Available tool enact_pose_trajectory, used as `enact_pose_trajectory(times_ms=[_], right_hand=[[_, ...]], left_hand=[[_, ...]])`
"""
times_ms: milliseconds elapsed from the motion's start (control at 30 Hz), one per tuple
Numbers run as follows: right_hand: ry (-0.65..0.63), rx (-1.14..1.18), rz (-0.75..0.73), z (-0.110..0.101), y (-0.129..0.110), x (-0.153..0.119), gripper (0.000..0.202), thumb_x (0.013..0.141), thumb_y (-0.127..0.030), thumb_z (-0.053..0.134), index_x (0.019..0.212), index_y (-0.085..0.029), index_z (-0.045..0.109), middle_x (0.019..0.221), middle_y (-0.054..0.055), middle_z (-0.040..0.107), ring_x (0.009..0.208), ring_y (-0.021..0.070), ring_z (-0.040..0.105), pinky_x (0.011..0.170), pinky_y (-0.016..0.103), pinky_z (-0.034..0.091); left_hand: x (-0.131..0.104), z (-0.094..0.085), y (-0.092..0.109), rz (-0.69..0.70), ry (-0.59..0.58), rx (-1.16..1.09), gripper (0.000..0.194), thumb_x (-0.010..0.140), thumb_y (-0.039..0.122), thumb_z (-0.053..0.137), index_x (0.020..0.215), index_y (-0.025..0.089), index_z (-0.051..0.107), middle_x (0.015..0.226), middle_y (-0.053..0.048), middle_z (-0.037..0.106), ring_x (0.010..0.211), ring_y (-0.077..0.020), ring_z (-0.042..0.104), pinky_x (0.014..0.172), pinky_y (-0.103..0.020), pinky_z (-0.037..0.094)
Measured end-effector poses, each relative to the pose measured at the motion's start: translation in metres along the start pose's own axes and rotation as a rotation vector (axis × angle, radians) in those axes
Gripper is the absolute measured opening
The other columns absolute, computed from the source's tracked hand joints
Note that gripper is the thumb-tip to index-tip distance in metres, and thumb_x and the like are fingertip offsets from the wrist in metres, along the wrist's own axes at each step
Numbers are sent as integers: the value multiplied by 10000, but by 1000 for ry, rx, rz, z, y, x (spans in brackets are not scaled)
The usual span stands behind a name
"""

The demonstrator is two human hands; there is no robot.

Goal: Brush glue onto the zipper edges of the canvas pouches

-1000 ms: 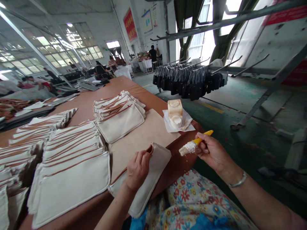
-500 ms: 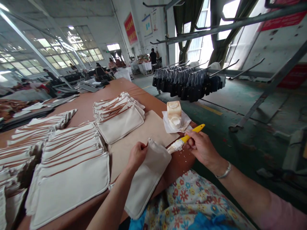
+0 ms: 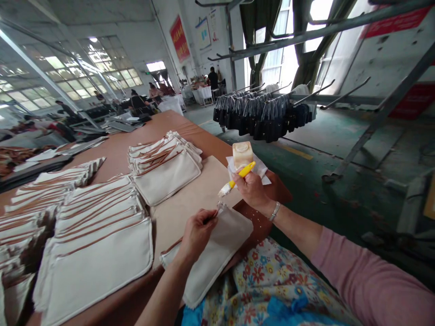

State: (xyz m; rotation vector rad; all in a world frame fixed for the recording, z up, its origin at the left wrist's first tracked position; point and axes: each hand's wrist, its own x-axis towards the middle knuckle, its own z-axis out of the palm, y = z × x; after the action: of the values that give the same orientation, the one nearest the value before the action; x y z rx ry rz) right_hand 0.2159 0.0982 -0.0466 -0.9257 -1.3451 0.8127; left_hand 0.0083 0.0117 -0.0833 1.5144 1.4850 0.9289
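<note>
A cream fabric pouch panel (image 3: pixel 217 253) with piped edges lies slanted over the table's near edge. My left hand (image 3: pixel 200 228) pinches its upper edge near the top corner. In my right hand (image 3: pixel 253 188) is a yellow-handled brush (image 3: pixel 242 172), its bristles coated with white paste and pointing down-left, just above that corner and apart from it. Behind my right hand a stained, cream-coloured container (image 3: pixel 242 153) rests on a white sheet (image 3: pixel 265 168). Flat beneath the pouch's far side is a tan board (image 3: pixel 212 181). White specks dot the brown table beside the pouch.
Overlapping stacks of cream pouches with brown strips (image 3: pixel 102 253) fill the table's left side, and another stack (image 3: pixel 166 172) lies farther back. A metal rack (image 3: pixel 367 124) with hanging black items (image 3: pixel 265 120) stands beyond the right edge. Several people work in the background.
My right hand has moved left and up with the brush, from the pouch's right corner to above its top corner. My left hand still grips the edge, slightly lower and farther right.
</note>
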Motion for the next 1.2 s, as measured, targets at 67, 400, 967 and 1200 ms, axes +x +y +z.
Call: enact_pose_trajectory(times_ms=[67, 400, 967, 1200], right_hand=[[-13, -15, -21, -5, -4, -1, 321, 877, -474, 652, 696, -219, 577, 597, -8, 551, 601, 179, 535, 622, 305, 434], [32, -210, -146, -24, -9, -7, 277, 949, -408, 583, 752, -216, 618, 653, 26, 613, 643, 200, 584, 671, 328, 444], [-253, 8, -2, -59, -75, -27, 292, 899, -426, 667, 714, -200, 652, 594, -18, 544, 545, 128, 472, 528, 265, 371], [-290, 154, 273, -45, -69, -53, 284, 757, -481, 819, 752, -216, 717, 548, 14, 536, 494, 152, 453, 485, 307, 366]], left_hand=[[-2, 2, 2, 2, -8, 8, 271, 830, 345, 659, 1026, 214, 793, 926, -38, 679, 839, -181, 631, 718, -243, 471], [-13, 11, 11, 102, 51, 136, 264, 879, 399, 636, 999, 203, 765, 882, -39, 672, 825, -179, 651, 705, -246, 494], [-47, 22, 31, 804, 365, 820, 47, 939, 197, 602, 893, 207, 597, 766, -19, 634, 667, -129, 600, 604, -235, 444], [-75, 16, 40, 669, 415, 849, 81, 951, 237, 582, 875, 229, 611, 764, -29, 663, 669, -137, 623, 615, -259, 472]])
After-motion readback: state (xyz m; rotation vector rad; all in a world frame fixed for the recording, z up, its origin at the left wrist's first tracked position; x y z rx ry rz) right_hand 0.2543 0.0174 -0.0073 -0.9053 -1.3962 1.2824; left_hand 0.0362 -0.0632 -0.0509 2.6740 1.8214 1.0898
